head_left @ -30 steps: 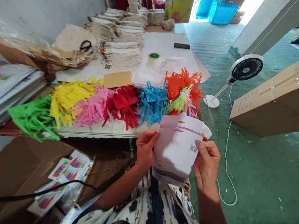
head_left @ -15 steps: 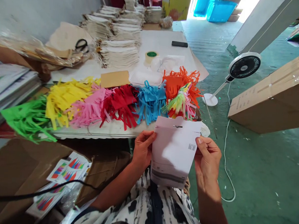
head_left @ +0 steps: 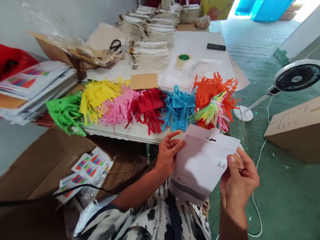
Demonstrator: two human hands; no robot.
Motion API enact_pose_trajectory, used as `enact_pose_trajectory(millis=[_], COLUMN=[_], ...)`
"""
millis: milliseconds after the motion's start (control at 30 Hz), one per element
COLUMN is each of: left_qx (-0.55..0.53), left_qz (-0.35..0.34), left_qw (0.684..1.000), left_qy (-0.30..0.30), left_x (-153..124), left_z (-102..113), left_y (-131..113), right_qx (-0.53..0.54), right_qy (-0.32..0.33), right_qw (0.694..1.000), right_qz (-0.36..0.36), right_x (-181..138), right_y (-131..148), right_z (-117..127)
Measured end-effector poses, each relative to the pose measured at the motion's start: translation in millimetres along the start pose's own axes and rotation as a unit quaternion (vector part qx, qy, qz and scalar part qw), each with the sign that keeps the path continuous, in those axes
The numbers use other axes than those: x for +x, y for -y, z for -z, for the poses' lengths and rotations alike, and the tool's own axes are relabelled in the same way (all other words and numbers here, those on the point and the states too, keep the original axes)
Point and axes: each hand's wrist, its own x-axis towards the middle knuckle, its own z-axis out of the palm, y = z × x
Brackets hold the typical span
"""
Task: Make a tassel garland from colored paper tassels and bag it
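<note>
I hold a folded white paper card (head_left: 200, 164) with a hang slot near its top, over my lap. My left hand (head_left: 167, 155) pinches its left edge and my right hand (head_left: 239, 178) grips its right edge, thumb on the front. Just beyond it, along the near edge of the white table (head_left: 127, 132), lie fringed paper tassels in a row: green (head_left: 63, 112), yellow (head_left: 97, 96), pink (head_left: 118, 107), red (head_left: 147, 107), blue (head_left: 179, 106) and orange (head_left: 211, 90). A multicoloured tassel bundle (head_left: 210, 111) rests on the orange ones.
Stacks of cream fabric bags (head_left: 151, 54), a tape roll (head_left: 183, 59), scissors (head_left: 115, 45) and a black phone (head_left: 216, 46) sit farther back. Printed cards (head_left: 90, 164) lie in a cardboard box at lower left. A white floor fan (head_left: 294, 76) and a cardboard carton (head_left: 303, 126) stand at right.
The view has swung left, so table and fan sit farther right in frame. The card has tilted slightly; both hands keep their hold on it.
</note>
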Motion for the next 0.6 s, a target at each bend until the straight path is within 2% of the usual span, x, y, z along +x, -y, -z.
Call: enact_pose_trajectory(millis=[133,233,300,400,500,600], left_qx=[0.003,0.008,0.014,0.024,0.022,0.022], left_qz=[0.049,0.102,0.113,0.092,0.036,-0.002], left_qw=[0.999,0.995,0.993,0.995,0.999,0.999], left_qy=[0.004,0.022,0.024,0.009,-0.017,-0.044], left_x=[2,6,8,9,10,11], left_z=[2,5,7,8,8,8], left_y=[-8,-15,-18,-19,-17,-16], right_qx=[-0.028,-0.030,-0.027,-0.027,-0.026,-0.046], right_qy=[-0.006,-0.010,-0.007,0.003,0.022,0.067], right_qw=[0.999,0.999,1.000,1.000,0.999,0.996], right_qz=[0.041,0.026,0.012,0.007,-0.001,-0.046], right_x=[0,-1,-2,-4,-5,-4], right_y=[-4,-5,-6,-5,-3,-3], right_z=[-1,-3,-5,-9,-10,-7])
